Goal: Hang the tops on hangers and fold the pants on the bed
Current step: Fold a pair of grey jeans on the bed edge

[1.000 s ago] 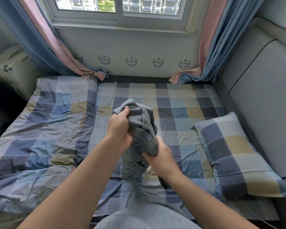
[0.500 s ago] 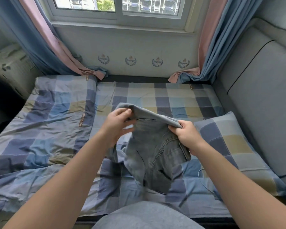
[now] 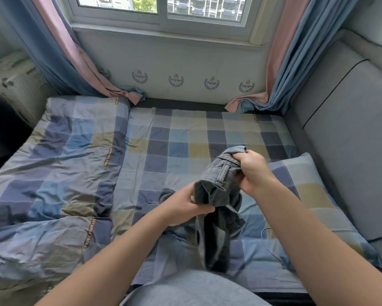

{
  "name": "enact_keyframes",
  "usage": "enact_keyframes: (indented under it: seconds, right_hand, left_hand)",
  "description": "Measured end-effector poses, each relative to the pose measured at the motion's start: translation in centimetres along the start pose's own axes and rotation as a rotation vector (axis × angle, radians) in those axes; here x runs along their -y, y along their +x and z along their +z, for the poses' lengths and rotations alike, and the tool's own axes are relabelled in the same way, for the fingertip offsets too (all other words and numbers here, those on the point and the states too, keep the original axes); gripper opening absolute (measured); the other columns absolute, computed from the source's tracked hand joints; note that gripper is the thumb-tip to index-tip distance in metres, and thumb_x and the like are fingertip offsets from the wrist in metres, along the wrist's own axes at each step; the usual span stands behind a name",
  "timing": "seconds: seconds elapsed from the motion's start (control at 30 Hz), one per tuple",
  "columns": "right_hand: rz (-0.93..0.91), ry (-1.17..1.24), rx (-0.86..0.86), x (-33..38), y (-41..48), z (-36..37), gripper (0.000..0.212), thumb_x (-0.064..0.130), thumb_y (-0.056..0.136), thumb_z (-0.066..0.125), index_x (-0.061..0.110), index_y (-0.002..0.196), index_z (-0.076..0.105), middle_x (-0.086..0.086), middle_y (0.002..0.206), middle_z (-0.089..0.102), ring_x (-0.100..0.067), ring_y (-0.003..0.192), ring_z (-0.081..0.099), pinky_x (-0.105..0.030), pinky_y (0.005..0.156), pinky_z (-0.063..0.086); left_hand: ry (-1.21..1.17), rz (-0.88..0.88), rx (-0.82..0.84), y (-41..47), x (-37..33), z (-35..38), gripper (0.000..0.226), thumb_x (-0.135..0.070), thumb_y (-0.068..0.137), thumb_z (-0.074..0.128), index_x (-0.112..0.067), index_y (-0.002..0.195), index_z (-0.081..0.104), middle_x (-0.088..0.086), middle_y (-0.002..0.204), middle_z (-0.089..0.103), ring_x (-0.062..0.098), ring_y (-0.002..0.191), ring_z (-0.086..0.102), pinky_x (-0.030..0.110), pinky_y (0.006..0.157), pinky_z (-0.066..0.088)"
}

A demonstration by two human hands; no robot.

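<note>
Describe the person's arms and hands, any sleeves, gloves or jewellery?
The left arm and right arm are bare to the picture's edge, no sleeves in view. The left hand and right hand wear no gloves, rings or watch that show. A grey garment covers the body at the bottom edge.

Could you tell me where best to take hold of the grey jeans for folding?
Grip the jeans at the waistband, coming from above with a hand at each end: that thick seamed edge sits uppermost, the legs hang limp below. The right hand and left hand hold it bunched.
</note>
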State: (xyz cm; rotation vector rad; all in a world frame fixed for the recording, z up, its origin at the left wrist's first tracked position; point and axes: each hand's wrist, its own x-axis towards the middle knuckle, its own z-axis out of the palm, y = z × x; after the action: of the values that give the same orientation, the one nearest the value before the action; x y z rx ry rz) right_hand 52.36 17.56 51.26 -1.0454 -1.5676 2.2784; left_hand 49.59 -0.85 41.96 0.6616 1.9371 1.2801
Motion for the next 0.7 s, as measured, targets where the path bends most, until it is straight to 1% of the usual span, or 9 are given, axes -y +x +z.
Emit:
enact_keyframes:
  seconds: [0.1,0.2,0.27,0.33,0.43,0.53,0.57,0.63,0.7]
  right_hand:
    - [0.003,0.096,0.034,0.5,-0.6,0.4,0.02,-0.004,0.1,0.043,0.0,0.094,0.061,-0.014,0.078,0.067,-0.02,0.061,0.068,-0.029,0.053,0.058]
    - [0.025,0.196,0.049,0.9,-0.8,0.1,0.018,-0.002,0.1,0.044,-0.004,0.102,0.062,-0.017,0.083,0.067,-0.024,0.066,0.069,-0.031,0.058,0.06]
    - [0.049,0.279,0.015,0.9,-0.6,-0.4,0.017,0.0,0.101,0.045,-0.004,0.099,0.062,-0.018,0.083,0.067,-0.025,0.067,0.069,-0.033,0.06,0.061]
    - [0.075,0.359,-0.026,0.6,-0.2,-1.1,0.017,0.001,0.102,0.044,-0.003,0.099,0.061,-0.02,0.089,0.066,-0.028,0.075,0.067,-0.038,0.068,0.06]
    - [0.102,0.366,-0.11,-0.3,1.0,-2.5,0.017,0.001,0.102,0.043,-0.001,0.107,0.059,-0.022,0.099,0.064,-0.029,0.079,0.066,-0.039,0.068,0.057]
    - [0.134,0.183,-0.194,-1.3,2.0,-4.0,0.024,0.004,0.099,0.048,0.003,0.121,0.057,-0.018,0.102,0.062,-0.023,0.077,0.062,-0.032,0.062,0.054]
    - [0.122,0.092,-0.228,-1.8,2.2,-4.4,0.029,0.006,0.098,0.052,0.005,0.126,0.056,-0.015,0.105,0.061,-0.02,0.081,0.059,-0.032,0.068,0.052]
    - [0.063,-0.087,-0.26,-2.9,2.0,-5.0,0.047,0.011,0.097,0.06,0.011,0.142,0.045,-0.01,0.126,0.056,-0.019,0.103,0.054,-0.04,0.092,0.046]
    - [-0.072,-0.288,-0.16,-4.0,0.9,-4.6,0.055,0.019,0.095,0.066,0.019,0.144,0.04,-0.004,0.143,0.048,-0.018,0.121,0.048,-0.042,0.107,0.04]
  left_hand:
    - [0.148,-0.035,-0.121,0.1,0.8,-0.5,0.028,-0.032,0.082,0.073,-0.049,0.099,0.06,-0.019,0.103,0.07,0.012,0.105,0.066,0.039,0.095,0.053]
    - [0.268,-0.102,-0.229,0.0,2.6,-1.4,0.003,-0.026,0.094,0.064,-0.029,0.094,0.062,-0.003,0.096,0.07,0.024,0.097,0.065,0.039,0.084,0.052]
    - [0.261,-0.135,-0.339,-0.2,3.4,-2.2,0.012,-0.026,0.096,0.063,-0.019,0.087,0.062,0.003,0.085,0.068,0.029,0.087,0.063,0.04,0.074,0.049]
    - [0.205,-0.134,-0.432,-0.3,3.6,-3.1,0.014,-0.018,0.097,0.062,-0.016,0.083,0.062,0.006,0.078,0.066,0.03,0.08,0.061,0.041,0.071,0.047]
    - [0.158,-0.067,-0.505,-0.4,2.6,-4.2,0.019,-0.015,0.099,0.059,-0.021,0.081,0.062,0.004,0.071,0.063,0.017,0.068,0.054,0.036,0.064,0.042]
    - [0.158,0.043,-0.551,-0.5,0.9,-4.9,0.02,-0.013,0.097,0.058,-0.024,0.081,0.062,-0.01,0.066,0.061,0.003,0.06,0.049,0.024,0.059,0.039]
    - [0.168,0.074,-0.555,-0.6,0.1,-5.1,0.019,-0.014,0.097,0.059,-0.025,0.082,0.063,-0.015,0.067,0.061,0.003,0.061,0.051,0.021,0.057,0.038]
    - [0.189,0.121,-0.556,-0.6,-1.4,-5.5,0.016,-0.014,0.095,0.062,-0.024,0.083,0.065,-0.017,0.067,0.061,0.004,0.064,0.053,0.023,0.061,0.04]
    - [0.205,0.148,-0.548,-0.6,-2.6,-5.7,0.013,-0.013,0.094,0.064,-0.02,0.083,0.067,-0.012,0.069,0.063,0.012,0.071,0.056,0.03,0.068,0.043]
